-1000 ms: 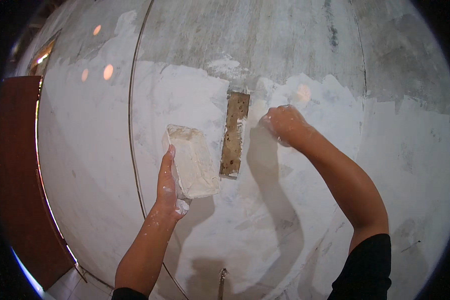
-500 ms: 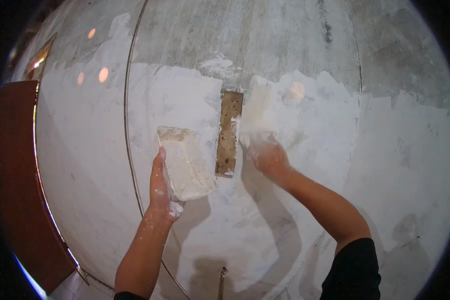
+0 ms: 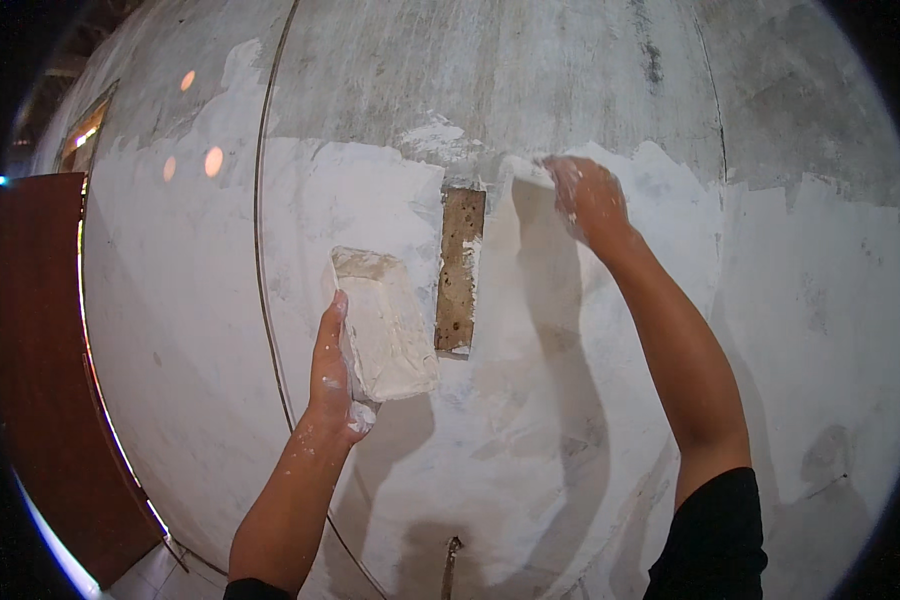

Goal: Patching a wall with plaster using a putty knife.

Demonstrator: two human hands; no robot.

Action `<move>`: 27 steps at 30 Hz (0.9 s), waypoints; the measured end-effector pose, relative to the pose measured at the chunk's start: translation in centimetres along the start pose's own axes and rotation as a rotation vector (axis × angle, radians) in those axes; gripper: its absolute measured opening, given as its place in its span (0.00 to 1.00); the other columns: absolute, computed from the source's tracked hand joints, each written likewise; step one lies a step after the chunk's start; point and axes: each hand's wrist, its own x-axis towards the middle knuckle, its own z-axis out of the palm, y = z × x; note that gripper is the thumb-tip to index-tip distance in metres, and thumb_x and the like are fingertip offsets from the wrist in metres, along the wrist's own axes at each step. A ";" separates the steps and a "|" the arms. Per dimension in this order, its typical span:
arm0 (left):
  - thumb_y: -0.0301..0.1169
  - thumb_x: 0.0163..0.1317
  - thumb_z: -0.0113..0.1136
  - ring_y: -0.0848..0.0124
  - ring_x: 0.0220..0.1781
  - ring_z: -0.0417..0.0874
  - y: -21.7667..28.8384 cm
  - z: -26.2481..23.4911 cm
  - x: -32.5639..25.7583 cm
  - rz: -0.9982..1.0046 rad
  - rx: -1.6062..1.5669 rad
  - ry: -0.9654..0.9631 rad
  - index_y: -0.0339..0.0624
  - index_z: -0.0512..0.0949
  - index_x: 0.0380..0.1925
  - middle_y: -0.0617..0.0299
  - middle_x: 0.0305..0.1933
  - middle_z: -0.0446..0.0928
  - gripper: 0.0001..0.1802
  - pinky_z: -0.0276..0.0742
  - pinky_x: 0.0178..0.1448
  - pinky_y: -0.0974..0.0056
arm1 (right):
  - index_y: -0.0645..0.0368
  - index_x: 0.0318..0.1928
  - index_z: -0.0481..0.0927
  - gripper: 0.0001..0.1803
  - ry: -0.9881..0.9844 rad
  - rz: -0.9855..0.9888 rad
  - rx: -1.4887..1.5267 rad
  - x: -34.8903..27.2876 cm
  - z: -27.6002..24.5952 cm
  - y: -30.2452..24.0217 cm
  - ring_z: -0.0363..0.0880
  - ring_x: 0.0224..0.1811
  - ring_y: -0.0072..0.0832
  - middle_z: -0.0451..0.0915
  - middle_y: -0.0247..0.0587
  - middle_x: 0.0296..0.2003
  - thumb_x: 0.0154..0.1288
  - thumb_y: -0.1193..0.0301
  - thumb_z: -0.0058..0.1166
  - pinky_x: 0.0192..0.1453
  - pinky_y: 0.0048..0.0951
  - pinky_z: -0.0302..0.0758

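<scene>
White plaster loads a board (image 3: 382, 325) gripped in the left hand (image 3: 330, 385), low and left of a bare brown wall slot (image 3: 460, 270). Farther up, the right hand (image 3: 588, 198), fingers clenched on a blade edge (image 3: 526, 172), has swept upward, extending the wet coat (image 3: 530, 300).

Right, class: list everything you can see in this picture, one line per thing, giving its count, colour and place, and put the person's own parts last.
Wall: one, grey above, coated white below, fills the view.
Bare strip: one, brown, upright in the middle of the white coat.
Thin seam line: one, dark, running down the wall at left.
Panel: one, reddish brown, far left edge.
Board of plaster: one, off-white, held up left of the strip.
Left hand: one, plaster-spattered, holding the board from below.
Right hand: one, plaster-smeared, high on the wall at the coat's upper edge; any tool is too blurred to tell.
</scene>
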 end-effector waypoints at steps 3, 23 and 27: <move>0.56 0.64 0.47 0.62 0.58 0.75 -0.7 0.3 0.2 -0.018 0.013 0.016 0.42 0.60 0.64 0.55 0.60 0.69 0.37 0.74 0.59 0.57 | 0.53 0.42 0.79 0.14 0.085 0.006 -0.099 1.4 2.4 0.5 0.80 0.40 0.42 0.81 0.44 0.36 0.54 0.76 0.53 0.40 0.42 0.77; 0.56 0.66 0.42 0.59 0.53 0.78 0.6 -1.6 0.4 0.060 0.071 0.015 0.40 0.60 0.63 0.50 0.54 0.72 0.35 0.78 0.56 0.54 | 0.58 0.44 0.77 0.12 -0.383 0.201 0.614 -2.9 1.5 -2.7 0.80 0.37 0.52 0.79 0.55 0.34 0.59 0.69 0.51 0.42 0.44 0.76; 0.56 0.65 0.43 0.60 0.51 0.79 1.0 -1.5 0.4 0.032 0.050 -0.008 0.39 0.60 0.63 0.49 0.53 0.72 0.36 0.80 0.53 0.53 | 0.62 0.49 0.76 0.20 0.096 -0.060 0.265 0.2 0.6 -0.7 0.79 0.36 0.27 0.82 0.43 0.36 0.55 0.69 0.58 0.40 0.28 0.75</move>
